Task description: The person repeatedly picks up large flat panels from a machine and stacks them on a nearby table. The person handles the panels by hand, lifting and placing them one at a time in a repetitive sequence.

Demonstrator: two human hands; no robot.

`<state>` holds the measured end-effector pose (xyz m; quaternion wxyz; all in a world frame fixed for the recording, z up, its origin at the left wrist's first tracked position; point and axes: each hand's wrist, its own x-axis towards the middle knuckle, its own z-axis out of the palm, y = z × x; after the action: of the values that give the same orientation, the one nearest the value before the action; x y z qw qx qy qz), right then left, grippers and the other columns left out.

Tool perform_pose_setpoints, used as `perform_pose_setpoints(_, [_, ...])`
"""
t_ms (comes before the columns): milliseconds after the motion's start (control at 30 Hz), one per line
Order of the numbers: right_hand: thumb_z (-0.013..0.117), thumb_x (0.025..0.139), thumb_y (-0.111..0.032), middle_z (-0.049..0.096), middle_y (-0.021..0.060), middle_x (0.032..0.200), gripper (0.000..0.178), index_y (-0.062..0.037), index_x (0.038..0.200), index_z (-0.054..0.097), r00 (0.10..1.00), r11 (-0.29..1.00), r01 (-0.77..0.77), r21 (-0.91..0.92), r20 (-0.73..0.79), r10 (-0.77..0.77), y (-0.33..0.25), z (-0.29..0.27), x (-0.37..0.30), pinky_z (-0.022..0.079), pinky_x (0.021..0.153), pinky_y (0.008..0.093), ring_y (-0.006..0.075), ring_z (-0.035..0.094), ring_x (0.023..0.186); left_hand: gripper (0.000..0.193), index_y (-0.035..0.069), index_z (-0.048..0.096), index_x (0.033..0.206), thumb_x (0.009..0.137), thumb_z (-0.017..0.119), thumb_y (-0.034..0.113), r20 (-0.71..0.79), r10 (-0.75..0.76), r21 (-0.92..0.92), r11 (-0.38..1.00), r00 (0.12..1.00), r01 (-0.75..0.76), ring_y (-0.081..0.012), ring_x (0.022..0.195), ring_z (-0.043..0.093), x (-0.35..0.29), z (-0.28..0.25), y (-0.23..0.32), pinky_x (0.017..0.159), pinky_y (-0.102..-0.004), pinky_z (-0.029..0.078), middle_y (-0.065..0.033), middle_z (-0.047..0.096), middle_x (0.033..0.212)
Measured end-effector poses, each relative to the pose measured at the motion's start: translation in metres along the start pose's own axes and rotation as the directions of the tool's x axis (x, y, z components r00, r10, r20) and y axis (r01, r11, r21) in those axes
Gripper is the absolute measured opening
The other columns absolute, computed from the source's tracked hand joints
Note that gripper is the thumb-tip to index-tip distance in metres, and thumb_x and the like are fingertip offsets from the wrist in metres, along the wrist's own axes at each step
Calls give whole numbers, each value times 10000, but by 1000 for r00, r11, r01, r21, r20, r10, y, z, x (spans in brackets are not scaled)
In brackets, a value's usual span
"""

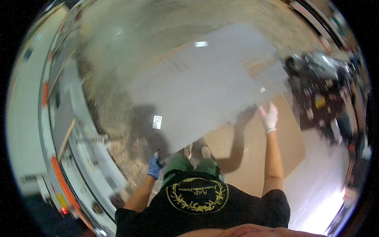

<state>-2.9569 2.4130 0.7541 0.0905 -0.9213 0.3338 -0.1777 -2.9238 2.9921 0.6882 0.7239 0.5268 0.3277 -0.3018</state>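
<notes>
A large grey sheet [205, 87] with white labels lies tilted across the middle, its far end blurred. At its near left corner my left hand [154, 167], in a blue glove, is closed on the edge, thumb on top; the other fingers are mostly hidden. Off to the right, my right hand [269, 117] in a whitish glove is open, fingers apart, close to the sheet's near right edge. I see nothing in that hand. Beneath it is a brown board [256, 154], partly covered by the grey sheet and crossed by my arm's shadow.
Along the left runs a long machine [30, 118] with orange strips and a pale ledge. Wood scraps [122, 154] litter the floor beside it. A dark cart or table [319, 98] with small items stands at right, near a pale glossy surface [319, 166].
</notes>
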Motion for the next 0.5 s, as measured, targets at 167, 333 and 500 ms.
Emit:
perform_pose_setpoints(167, [405, 873, -396, 366, 145, 1306, 576, 27, 1262, 358, 402, 544, -598, 589, 807, -433, -63, 85, 103, 258, 1010, 334, 213, 345, 1204, 497, 40, 431, 1171, 818, 544, 372, -204, 185, 74, 982, 961, -174, -238, 941, 529, -118, -19, 45, 718, -396, 505, -114, 524, 1064])
perform_pose_setpoints(333, [527, 846, -285, 558, 110, 1032, 416, 46, 1096, 500, 505, 404, -669, 624, 781, -369, -169, 120, 31, 435, 827, 326, 191, 530, 930, 424, 49, 529, 1056, 809, 560, 393, -554, 424, 156, 898, 716, -411, -173, 820, 534, -181, -66, 36, 725, -308, 454, -71, 552, 954])
perform_pose_setpoints(500, [599, 772, -370, 548, 98, 1033, 494, 4, 1079, 502, 287, 432, -760, 486, 847, -448, -272, 109, -104, 415, 824, 385, 231, 517, 927, 398, 71, 567, 973, 786, 575, 422, -964, 164, -41, 687, 209, -725, -161, 767, 534, -228, -203, -58, 645, -308, 429, -40, 568, 855])
